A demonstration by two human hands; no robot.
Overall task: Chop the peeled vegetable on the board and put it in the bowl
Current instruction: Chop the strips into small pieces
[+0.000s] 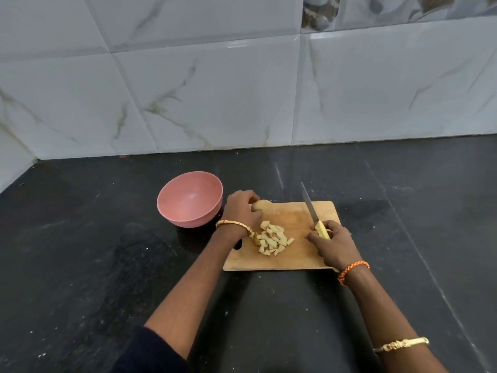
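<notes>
A black stone counter [107, 265], matte and flecked with pale specks, ran back to a wall of large glossy white tiles [215, 90] veined in grey-brown like marble, with a band of patterned tiles [320, 12] at 1 o'clock near the top edge. No brand, label or writing could be read anywhere. At centre lay a rectangular wooden board [295, 254] with rounded corners and a light grain. A heap of pale, blocky chopped pieces [271, 238] sat on the board's left part. At the board's 11 o'clock corner the left hand [242, 211] curled its fingers over the uncut, smooth, pale peeled vegetable [263, 204], holding it at the board's edge. The right hand [333, 243], at the board's 3 o'clock side, gripped the yellow handle of a knife [312, 211], whose narrow steel blade pointed toward 12 o'clock above the board. A round pink bowl [172, 211], matte and smooth inside, stood on the counter just beside the board at 10 o'clock. Gold bangles [234, 226] and an orange braided thread [352, 270] circled the wrists.
</notes>
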